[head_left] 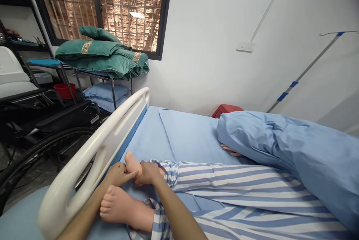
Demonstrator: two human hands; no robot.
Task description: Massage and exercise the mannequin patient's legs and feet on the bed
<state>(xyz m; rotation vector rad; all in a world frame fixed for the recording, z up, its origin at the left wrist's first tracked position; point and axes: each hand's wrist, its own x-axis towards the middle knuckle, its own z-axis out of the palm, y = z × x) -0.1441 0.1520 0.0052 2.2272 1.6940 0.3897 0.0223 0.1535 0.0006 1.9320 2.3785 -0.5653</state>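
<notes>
Nearest, the person's left hand (119,174) and right hand (150,172) are clamped together around a bare foot (131,164), near the left edge of a hospital bed (168,131). The hands meet at the ankle, holding the foot upright and steady from both sides. A second bare foot (120,204) lies just below, against the left forearm. Striped pajama trousers (238,184) run up the bed to a blue sheet (280,150), which covers the body; the figure is perhaps a care manikin. A white bed rail (95,150) lines the left edge. Beyond it stand a wheelchair (47,146) and a metal rack (112,90) with green folded bedding (101,58).
</notes>
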